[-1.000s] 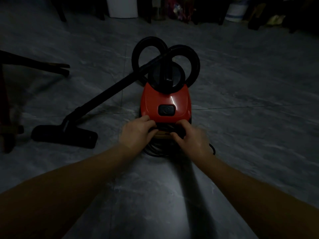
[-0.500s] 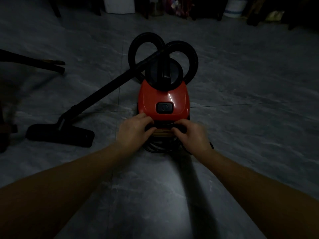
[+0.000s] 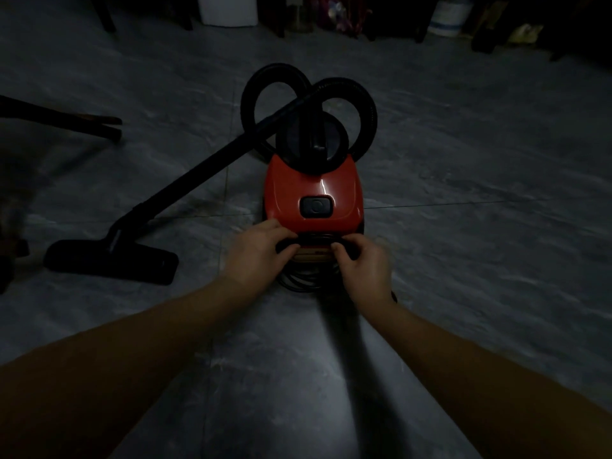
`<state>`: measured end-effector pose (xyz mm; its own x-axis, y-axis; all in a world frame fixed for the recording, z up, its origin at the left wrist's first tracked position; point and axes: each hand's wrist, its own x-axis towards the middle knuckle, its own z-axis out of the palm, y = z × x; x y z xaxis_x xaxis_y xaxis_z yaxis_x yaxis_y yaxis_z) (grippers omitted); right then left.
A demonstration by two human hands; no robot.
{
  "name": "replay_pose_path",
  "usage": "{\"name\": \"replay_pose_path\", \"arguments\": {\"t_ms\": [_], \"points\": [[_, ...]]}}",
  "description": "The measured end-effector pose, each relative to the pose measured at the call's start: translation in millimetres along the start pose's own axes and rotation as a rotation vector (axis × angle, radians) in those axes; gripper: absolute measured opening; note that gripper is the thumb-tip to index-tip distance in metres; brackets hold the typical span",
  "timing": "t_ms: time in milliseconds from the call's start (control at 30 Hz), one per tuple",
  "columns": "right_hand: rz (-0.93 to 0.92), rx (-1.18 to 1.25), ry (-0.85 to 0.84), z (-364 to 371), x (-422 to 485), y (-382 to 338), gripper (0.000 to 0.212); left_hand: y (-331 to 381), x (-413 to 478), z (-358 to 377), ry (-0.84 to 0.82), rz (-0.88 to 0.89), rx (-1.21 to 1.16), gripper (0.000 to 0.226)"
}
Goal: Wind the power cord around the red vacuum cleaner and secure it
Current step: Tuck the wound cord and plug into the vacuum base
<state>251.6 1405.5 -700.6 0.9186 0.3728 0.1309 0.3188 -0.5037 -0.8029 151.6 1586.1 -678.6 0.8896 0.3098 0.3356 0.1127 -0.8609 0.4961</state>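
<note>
Power cord (image 3: 299,282) spans left hand (image 3: 255,256) and right hand (image 3: 362,268), both gripping it.

Dim, low-light shot. A thin glare streak sat on the glossy red plastic vacuum cleaner body (image 3: 313,190). The grey marbled tile floor (image 3: 463,260) was brightest just nearer than it, crossed by one dark shadow band. Far left of it was smeared, beyond it murky. Edges bent, wide-angle.
</note>
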Motion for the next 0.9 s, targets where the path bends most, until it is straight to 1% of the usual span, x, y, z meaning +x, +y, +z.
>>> {"name": "replay_pose_path", "arguments": {"t_ms": [67, 133, 267, 400, 533, 667, 800, 900], "points": [[-0.003, -0.031, 0.059, 3.1, -3.1, -3.8, 0.021, 0.8, 1.0, 1.8, 0.000, -0.003, -0.010, 0.021], [0.012, -0.022, 0.068, 3.9, -3.1, -4.8, 0.020, -0.6, 1.4, 3.7, 0.000, 0.000, -0.017, 0.021], [-0.004, -0.007, -0.017, -2.4, 5.6, -0.8, 0.019, -1.3, 1.7, 3.2, 0.023, -0.023, -0.020, 0.020], [-0.003, 0.039, -0.065, -4.5, 14.6, 2.9, 0.013, 2.6, 2.1, 3.0, 0.046, -0.040, -0.025, 0.020], [0.068, 0.194, -0.117, -6.1, 23.0, 10.6, 0.016, -0.4, 2.9, 4.5, 0.053, -0.071, -0.074, 0.021], [0.093, 0.242, -0.168, -8.0, 28.3, 12.9, 0.005, 1.0, -0.2, 7.2, 0.082, -0.134, -0.174, 0.019], [0.103, 0.216, -0.247, -13.3, 33.5, 12.9, 0.008, 3.6, 2.3, 8.3, 0.109, -0.258, -0.238, 0.017], [0.082, 0.225, -0.225, -12.8, 30.5, 10.4, 0.011, 5.6, 3.1, 9.0, 0.119, -0.287, -0.248, 0.016]]}}
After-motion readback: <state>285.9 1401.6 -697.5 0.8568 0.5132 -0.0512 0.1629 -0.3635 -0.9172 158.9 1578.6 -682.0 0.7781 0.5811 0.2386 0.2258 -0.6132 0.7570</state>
